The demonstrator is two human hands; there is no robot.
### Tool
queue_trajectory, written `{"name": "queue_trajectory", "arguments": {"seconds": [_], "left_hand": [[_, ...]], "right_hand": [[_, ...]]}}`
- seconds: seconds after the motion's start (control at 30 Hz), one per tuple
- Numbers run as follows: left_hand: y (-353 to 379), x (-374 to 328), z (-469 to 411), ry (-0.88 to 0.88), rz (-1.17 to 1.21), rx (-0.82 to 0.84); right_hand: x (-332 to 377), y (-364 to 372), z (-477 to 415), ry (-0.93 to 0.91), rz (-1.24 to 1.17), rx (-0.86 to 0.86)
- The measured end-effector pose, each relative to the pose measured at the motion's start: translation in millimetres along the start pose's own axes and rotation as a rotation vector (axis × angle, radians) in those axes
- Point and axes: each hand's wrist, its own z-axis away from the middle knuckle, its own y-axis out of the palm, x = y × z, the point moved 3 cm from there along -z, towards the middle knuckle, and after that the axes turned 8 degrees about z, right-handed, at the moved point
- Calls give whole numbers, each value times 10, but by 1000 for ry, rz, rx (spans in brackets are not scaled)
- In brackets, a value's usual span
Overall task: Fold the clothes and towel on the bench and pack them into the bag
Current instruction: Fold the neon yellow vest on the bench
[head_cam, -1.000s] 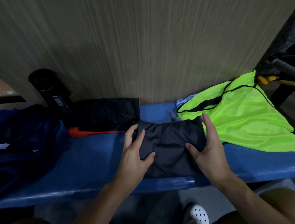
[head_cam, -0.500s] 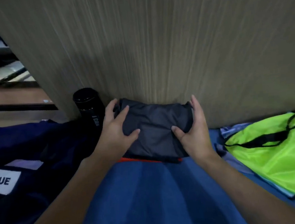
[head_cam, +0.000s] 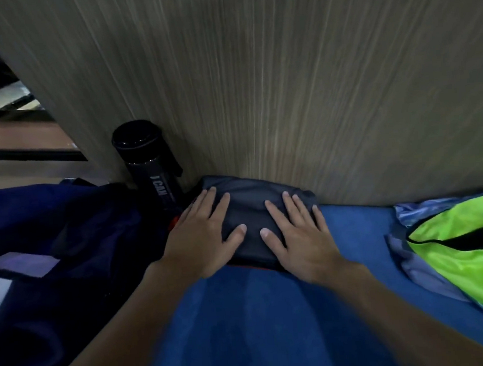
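In the head view, the left hand point(head_cam: 201, 242) and right hand point(head_cam: 304, 238) lay flat on the folded dark garment point(head_cam: 251, 208), fingers point(head_cam: 203, 206) straight, pressing and gripping nothing, at the back of the padded blue table point(head_cam: 354, 231) against the wood-grain panel point(head_cam: 285, 92). Stacking seemed nearly finished; next, the slick, crumpled neon vest point(head_cam: 465, 252) at right likely needed folding.

A wood-grain wall panel point(head_cam: 284, 78) stands behind, with brown floor point(head_cam: 14, 134) showing at far left.
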Motion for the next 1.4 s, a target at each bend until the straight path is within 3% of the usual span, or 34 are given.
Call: {"name": "queue_trajectory", "arguments": {"seconds": [0.17,0.3,0.6,0.73,1.0,1.23,1.3,1.4], "left_hand": [[-13,-34,14,-25,-20,-34],[-81,-146,30,94,-152,-187],[-29,-98,-7,2,-154,-17],[-224,-409,-52,40,-154,-104],[-183,-1902,-144,286,0,-10],[402,-2819,-121,337,260,198],[531,-3007,-160,314,318,254],[683,-3175,-193,300,190,288]], "right_hand": [[2,17,4,38,19,27],[13,23,8,28,22,41],[-29,-14,66,23,0,119],[-179,-142,335,0,44,195],[-1053,-446,1234,249,231,-190],[-1905,-588,1996,503,397,-162],[-2059,-549,2132,481,426,-176],[-2211,-530,2291,429,407,-244]]}}
